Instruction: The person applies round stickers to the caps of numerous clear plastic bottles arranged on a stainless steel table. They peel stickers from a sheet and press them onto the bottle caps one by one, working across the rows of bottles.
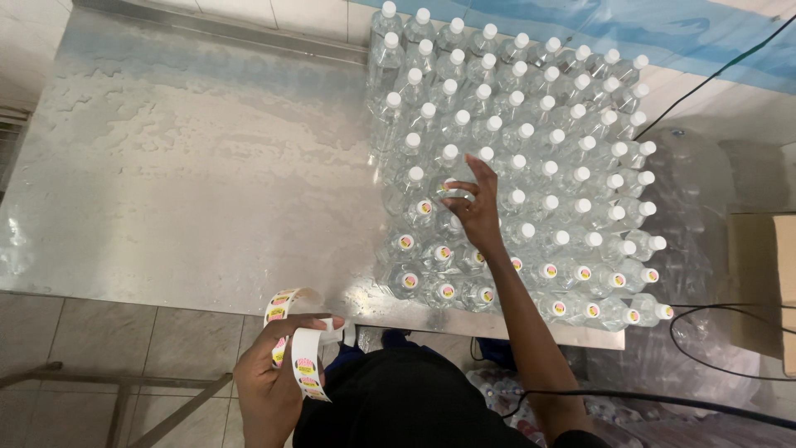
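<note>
A dense block of clear plastic bottles with white caps (531, 141) stands on the right part of a wet steel table (191, 174). The caps in the nearest rows (448, 290) carry round yellow-and-red stickers. My right hand (474, 203) reaches over the block, fingers pressing on a bottle cap at the edge of the stickered rows. My left hand (269, 373) hangs below the table's near edge and grips a white strip of round stickers (300, 348) that curls over my fingers.
A cardboard box (767, 282) sits at the right edge. Black cables (713, 75) run across the right side. Shrink-wrapped bottles lie on the floor at right (688, 216). A metal frame (124, 390) stands on the tiled floor at lower left.
</note>
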